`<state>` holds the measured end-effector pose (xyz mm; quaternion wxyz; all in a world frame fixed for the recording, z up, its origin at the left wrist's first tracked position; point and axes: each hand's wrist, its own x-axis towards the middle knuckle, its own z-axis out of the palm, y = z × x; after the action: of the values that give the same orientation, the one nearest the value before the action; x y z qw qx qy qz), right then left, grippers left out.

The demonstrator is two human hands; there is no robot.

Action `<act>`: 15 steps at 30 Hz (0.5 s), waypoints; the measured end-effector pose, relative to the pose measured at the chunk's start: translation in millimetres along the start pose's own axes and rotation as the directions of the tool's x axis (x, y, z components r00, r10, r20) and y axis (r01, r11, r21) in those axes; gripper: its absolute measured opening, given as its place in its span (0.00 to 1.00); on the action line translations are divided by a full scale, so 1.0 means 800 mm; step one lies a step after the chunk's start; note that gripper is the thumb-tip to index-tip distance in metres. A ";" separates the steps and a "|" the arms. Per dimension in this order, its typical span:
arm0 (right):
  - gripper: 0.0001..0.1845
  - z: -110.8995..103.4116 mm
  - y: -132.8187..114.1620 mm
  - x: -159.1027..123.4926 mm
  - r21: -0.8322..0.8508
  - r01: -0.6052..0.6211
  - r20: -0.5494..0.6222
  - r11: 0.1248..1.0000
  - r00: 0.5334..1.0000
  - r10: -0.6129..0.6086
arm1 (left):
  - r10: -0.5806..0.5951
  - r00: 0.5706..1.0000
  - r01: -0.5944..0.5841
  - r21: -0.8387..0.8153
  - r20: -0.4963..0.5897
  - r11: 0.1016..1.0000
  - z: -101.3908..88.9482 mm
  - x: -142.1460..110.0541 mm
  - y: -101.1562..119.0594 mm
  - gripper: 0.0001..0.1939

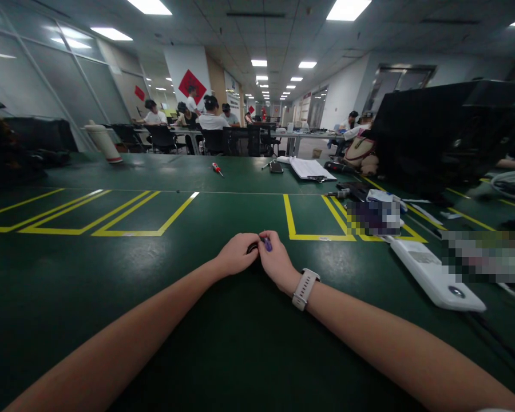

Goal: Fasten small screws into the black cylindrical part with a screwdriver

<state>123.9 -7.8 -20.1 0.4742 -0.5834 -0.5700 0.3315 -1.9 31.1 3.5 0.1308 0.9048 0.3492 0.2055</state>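
Right-hand fingers curl around a purple object.

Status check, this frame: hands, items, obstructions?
Left hand closed on dark object. Right hand holding purple piece. Both items partly hidden. Red-handled tool beyond, not in the way.

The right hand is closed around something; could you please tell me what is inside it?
A small purple item shows in the right hand. The hand covers the rest, so I cannot tell its full shape or what it is.
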 end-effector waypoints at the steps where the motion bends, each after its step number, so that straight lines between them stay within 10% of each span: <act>1: 0.10 0.003 0.000 0.002 0.008 0.003 0.000 1.000 1.000 -0.003 | 0.006 1.000 -0.006 -0.023 0.001 1.000 0.000 0.001 0.000 0.08; 15: 0.09 -0.007 -0.004 0.010 0.149 0.039 -0.052 0.988 0.998 -0.032 | 0.051 0.998 -0.047 -0.111 0.037 0.993 -0.010 -0.009 0.000 0.11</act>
<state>128.9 -1.0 -13.9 0.5365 -0.5441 -0.5417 0.3503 -10.3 27.0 8.3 0.1822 0.9084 0.3125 0.2097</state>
